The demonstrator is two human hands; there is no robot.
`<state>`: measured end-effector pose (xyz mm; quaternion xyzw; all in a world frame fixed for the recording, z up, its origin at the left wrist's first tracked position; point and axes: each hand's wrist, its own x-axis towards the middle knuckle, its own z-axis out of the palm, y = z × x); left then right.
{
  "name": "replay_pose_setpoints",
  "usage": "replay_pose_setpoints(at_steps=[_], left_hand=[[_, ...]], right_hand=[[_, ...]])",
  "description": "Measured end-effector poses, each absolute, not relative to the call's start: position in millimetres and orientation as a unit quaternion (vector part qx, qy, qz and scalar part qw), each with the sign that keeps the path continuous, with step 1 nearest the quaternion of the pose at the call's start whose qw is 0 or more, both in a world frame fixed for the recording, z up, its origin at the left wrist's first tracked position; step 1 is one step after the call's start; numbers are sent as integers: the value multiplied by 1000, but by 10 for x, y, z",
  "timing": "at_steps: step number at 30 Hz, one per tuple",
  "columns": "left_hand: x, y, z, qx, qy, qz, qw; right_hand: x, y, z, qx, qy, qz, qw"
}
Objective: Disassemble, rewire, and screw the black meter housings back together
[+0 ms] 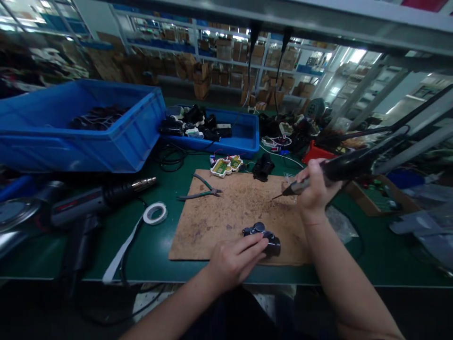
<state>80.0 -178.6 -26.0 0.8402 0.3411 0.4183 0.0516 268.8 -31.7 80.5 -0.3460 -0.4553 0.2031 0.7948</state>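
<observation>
My left hand (236, 257) has its fingers closed over a small black device (272, 244) with round parts, at the front of a worn brown board (208, 231). In my right hand (316, 189) is an electric screwdriver (332, 170), its thin bit slanting down and left over the board's right side. The bit's tip is apart from the device. Diagonal pliers (205, 189) with green handles lie spread on the board's upper left. White-cased parts with green circuit boards (224, 166) sit at its far edge, beside a black housing (264, 166).
A heat gun (95, 203) and a tape roll (155, 213) lie on the left. Behind stand a large blue bin (127, 137) and a shallow blue tray (246, 137) holding black and white parts. A cardboard box (385, 193) is at right; cables hang from above.
</observation>
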Motion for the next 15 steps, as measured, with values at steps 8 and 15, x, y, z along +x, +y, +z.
replay_pose_setpoints(at_steps=[8,15], left_hand=[[793,-1799,-261,838,336,423,77],[803,-1773,28,683,498,491,208]], right_hand=[[2769,-440,953,-332,-435,218,808],[2760,-878,1439,-255,-384,298,836]])
